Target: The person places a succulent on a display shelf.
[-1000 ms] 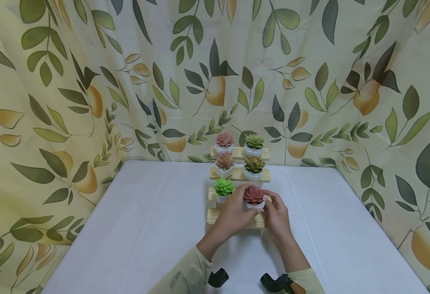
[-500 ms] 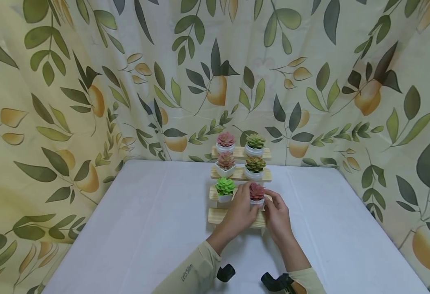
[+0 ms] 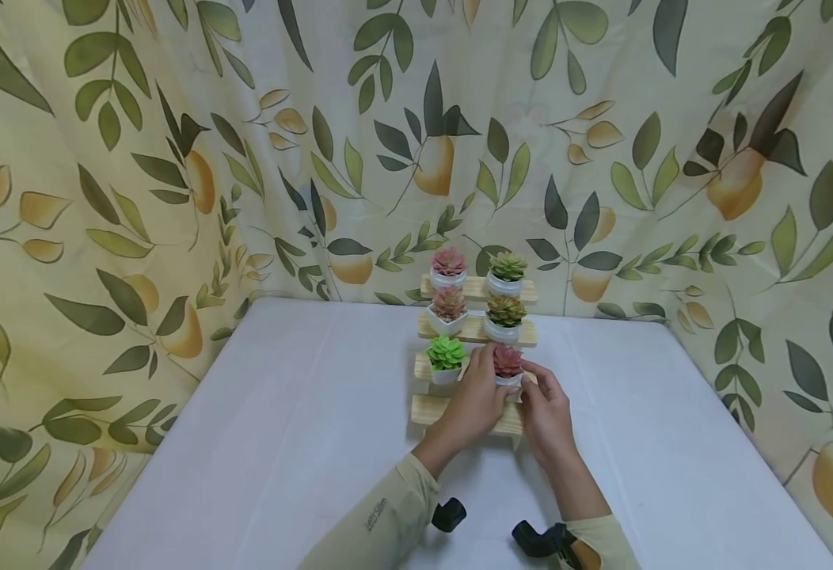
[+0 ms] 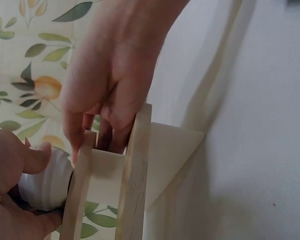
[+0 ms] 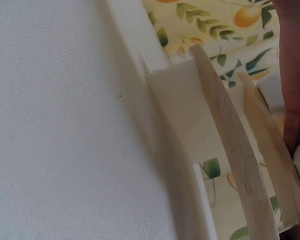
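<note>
In the head view my left hand (image 3: 472, 400) holds a small white pot with a dark pink succulent (image 3: 507, 360) on the right of a stepped wooden plant stand (image 3: 431, 410). The left wrist view shows my left thumb and fingers about the white pot (image 4: 47, 182), which is at the board's upper face. My right hand (image 3: 548, 416) grips the right end of that board, fingers reaching round it and between two boards (image 4: 135, 180). A bright green succulent (image 3: 446, 354) in a white pot stands left of my left hand on the same tier.
Two more tiers behind carry a pink succulent (image 3: 448, 261), a light green one (image 3: 507, 266), a reddish one (image 3: 448, 303) in an angular pot and a brown-green one (image 3: 505, 311). White cloth (image 3: 317, 443) covers the table; a leaf-patterned curtain (image 3: 281, 222) surrounds it.
The dark pink succulent has come back onto the third tier with my left hand, slightly away from me. My right hand stays at the stand's right side. The head view has shifted a little.
</note>
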Demonstrator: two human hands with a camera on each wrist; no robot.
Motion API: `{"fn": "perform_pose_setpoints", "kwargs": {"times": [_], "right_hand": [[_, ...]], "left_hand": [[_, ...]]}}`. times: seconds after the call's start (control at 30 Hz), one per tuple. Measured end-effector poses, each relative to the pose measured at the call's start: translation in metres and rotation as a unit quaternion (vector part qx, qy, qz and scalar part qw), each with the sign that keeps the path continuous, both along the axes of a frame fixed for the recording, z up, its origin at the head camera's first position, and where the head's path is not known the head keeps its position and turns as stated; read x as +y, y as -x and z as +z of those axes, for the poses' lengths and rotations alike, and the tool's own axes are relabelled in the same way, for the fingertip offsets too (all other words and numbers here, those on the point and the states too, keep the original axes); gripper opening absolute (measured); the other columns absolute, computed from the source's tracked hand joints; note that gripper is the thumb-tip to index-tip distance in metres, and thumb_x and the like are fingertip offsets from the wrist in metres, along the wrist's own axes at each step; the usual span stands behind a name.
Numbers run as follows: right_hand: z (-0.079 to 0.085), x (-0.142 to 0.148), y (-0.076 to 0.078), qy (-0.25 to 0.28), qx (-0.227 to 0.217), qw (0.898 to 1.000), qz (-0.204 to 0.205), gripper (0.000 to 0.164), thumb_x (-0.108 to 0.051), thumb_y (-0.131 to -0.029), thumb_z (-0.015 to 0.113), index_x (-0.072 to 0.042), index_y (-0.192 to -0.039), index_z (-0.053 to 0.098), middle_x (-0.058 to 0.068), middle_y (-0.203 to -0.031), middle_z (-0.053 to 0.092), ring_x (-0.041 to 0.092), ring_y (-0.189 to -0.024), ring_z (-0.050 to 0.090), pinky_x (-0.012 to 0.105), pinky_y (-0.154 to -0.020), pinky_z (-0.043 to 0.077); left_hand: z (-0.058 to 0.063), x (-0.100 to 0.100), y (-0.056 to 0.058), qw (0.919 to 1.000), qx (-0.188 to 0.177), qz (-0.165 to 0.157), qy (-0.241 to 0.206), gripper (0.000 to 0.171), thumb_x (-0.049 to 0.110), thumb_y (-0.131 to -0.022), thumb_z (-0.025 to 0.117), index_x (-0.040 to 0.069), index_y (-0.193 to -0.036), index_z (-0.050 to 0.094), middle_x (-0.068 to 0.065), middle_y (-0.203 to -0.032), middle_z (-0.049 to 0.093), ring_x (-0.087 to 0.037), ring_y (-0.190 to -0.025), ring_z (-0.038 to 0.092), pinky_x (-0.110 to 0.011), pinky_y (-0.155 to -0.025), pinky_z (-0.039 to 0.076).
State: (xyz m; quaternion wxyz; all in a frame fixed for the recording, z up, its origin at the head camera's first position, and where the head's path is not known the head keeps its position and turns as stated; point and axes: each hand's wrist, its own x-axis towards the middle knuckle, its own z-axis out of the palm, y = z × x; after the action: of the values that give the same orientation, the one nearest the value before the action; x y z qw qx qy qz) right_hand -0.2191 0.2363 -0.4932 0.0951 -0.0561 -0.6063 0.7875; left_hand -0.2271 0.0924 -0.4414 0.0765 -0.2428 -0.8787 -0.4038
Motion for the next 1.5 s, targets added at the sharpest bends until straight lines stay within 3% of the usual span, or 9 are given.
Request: {"fn": "perform_pose_setpoints", "kwargs": {"times": [0.27,0.53,0.8,0.93,1.07,1.17,1.23,1.37,1.5], "right_hand": [[0.001,0.003,-0.006,0.010,-0.019,1.000,0.003,0.031,-0.010,-0.111,0.047,-0.003,-0.142,0.049,0.004,-0.163,0.034,0.014,-0.143,0.036,0.026,-0.110,0.039],[0.000,0.004,-0.011,0.004,-0.018,1.000,0.000,0.031,-0.012,-0.112,0.047,-0.005,-0.141,0.051,-0.002,-0.165,0.030,0.012,-0.132,0.038,0.023,-0.088,0.045],[0.001,0.003,-0.010,-0.001,-0.017,1.000,0.001,0.029,-0.011,-0.111,0.047,-0.005,-0.139,0.052,0.002,-0.167,0.028,0.018,-0.144,0.035,0.021,-0.101,0.045],[0.001,0.003,-0.009,-0.021,-0.025,0.999,-0.006,0.030,-0.013,-0.112,0.047,-0.007,-0.141,0.051,0.004,-0.164,0.032,0.018,-0.144,0.035,0.027,-0.108,0.042],[0.000,0.003,-0.009,-0.063,-0.039,0.997,-0.015,0.034,-0.014,-0.112,0.046,-0.008,-0.145,0.049,0.004,-0.164,0.034,0.014,-0.148,0.029,0.038,-0.119,0.031],[-0.001,0.003,-0.008,-0.108,-0.043,0.993,-0.023,0.037,-0.016,-0.112,0.045,-0.008,-0.148,0.048,0.003,-0.163,0.036,0.015,-0.147,0.031,0.041,-0.119,0.031],[-0.002,0.003,-0.008,-0.125,-0.039,0.991,-0.025,0.039,-0.018,-0.112,0.045,-0.007,-0.149,0.048,0.004,-0.160,0.037,0.017,-0.145,0.035,0.041,-0.118,0.033],[-0.002,0.005,-0.007,-0.156,-0.036,0.987,-0.029,0.040,-0.020,-0.113,0.044,-0.008,-0.151,0.047,0.004,-0.160,0.037,0.019,-0.144,0.038,0.041,-0.117,0.035],[-0.001,0.006,-0.007,-0.165,-0.040,0.985,-0.037,0.039,-0.020,-0.113,0.044,-0.008,-0.150,0.048,0.004,-0.160,0.037,0.018,-0.143,0.038,0.041,-0.116,0.036]], "left_hand": [[-0.005,0.003,-0.005,0.9998,0.006,0.005,-0.019,0.070,0.015,-0.098,0.074,-0.001,-0.153,0.035,-0.016,-0.142,0.048,-0.024,-0.132,0.051,-0.034,-0.110,0.043],[-0.011,0.005,-0.007,0.9986,-0.001,0.020,-0.049,0.072,0.019,-0.097,0.076,0.004,-0.155,0.035,-0.014,-0.144,0.049,-0.021,-0.135,0.048,-0.034,-0.113,0.040],[-0.011,0.002,-0.014,0.9960,-0.035,0.018,-0.080,0.094,0.019,-0.094,0.079,0.008,-0.164,0.017,-0.015,-0.157,0.038,-0.022,-0.144,0.039,-0.041,-0.115,0.039],[-0.009,-0.004,-0.023,0.9984,-0.033,0.012,-0.045,0.099,0.016,-0.093,0.079,0.009,-0.165,0.012,-0.015,-0.162,0.031,-0.023,-0.147,0.034,-0.041,-0.115,0.038],[0.001,-0.016,-0.045,0.9979,-0.059,0.008,0.025,0.097,0.021,-0.095,0.077,0.015,-0.167,0.012,-0.017,-0.166,0.025,-0.029,-0.147,0.035,-0.043,-0.110,0.044],[0.013,-0.032,-0.060,0.9966,-0.061,-0.002,0.055,0.088,0.026,-0.097,0.075,0.016,-0.166,0.022,-0.016,-0.166,0.027,-0.030,-0.145,0.039,-0.046,-0.107,0.048],[0.021,-0.047,-0.067,0.9977,-0.042,-0.012,0.052,0.079,0.026,-0.098,0.074,0.014,-0.163,0.031,-0.012,-0.164,0.035,-0.027,-0.143,0.044,-0.044,-0.106,0.049],[0.026,-0.084,-0.069,0.9978,0.058,-0.023,0.024,0.059,0.018,-0.099,0.072,0.007,-0.152,0.049,-0.009,-0.152,0.052,-0.023,-0.135,0.053,-0.042,-0.106,0.049],[0.010,-0.126,-0.058,0.9900,0.137,0.032,0.006,0.048,0.010,-0.096,0.073,0.004,-0.141,0.058,-0.010,-0.141,0.060,-0.025,-0.130,0.057,-0.042,-0.103,0.051]]}}
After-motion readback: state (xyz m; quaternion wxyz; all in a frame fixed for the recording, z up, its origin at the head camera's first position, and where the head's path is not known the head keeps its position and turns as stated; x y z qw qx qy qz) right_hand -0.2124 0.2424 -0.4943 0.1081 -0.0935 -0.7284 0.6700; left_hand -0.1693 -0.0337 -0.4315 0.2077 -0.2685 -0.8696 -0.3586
